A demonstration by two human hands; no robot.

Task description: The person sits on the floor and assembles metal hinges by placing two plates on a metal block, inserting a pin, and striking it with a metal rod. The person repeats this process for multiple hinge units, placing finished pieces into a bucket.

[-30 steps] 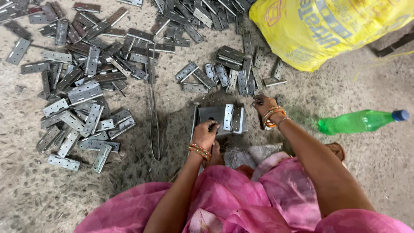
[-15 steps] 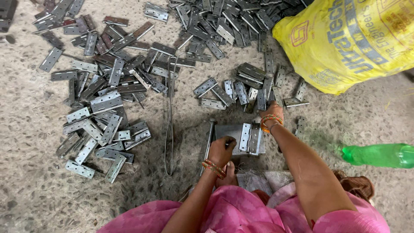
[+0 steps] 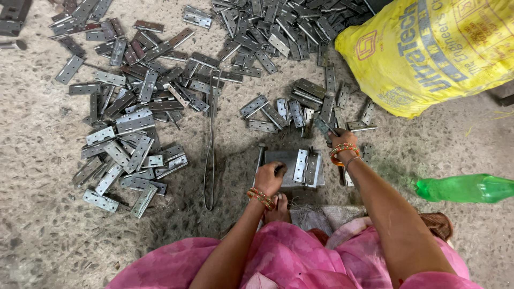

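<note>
Hinge: a folded grey hinge (image 3: 306,167) stood on the metal block (image 3: 284,167) in front of my knees, just right of its middle.
Left hand: my left hand (image 3: 269,177) was curled narrow on the block's near left edge, fingers bent down onto the metal; I judge it pressed there to keep the block from sliding on the floor.
Right hand: my right hand (image 3: 342,138) was stretched past the block's far right corner, fingers pinched on another hinge (image 3: 323,127) at the edge of the nearest heap, so it was closed on that piece.
Near heap: a small cluster of hinges (image 3: 300,109) lay just beyond the block, within easy reach, which is probably why I fed from it.
Bent rod: a long thin wire loop (image 3: 210,155) lay on the floor to the left of the block, apart from it.
Left pile: a wide scatter of flat hinges (image 3: 126,134) covered the floor (image 3: 43,225) further left.
Sack: a yellow sack (image 3: 428,53) sat at the far right.
Bottle: a green plastic bottle (image 3: 463,188) lay on its side by my right arm.
Change: half a second before, my right hand was closer in, by the block's right end; it had reached out to the heap, while my left hand stayed put.
</note>
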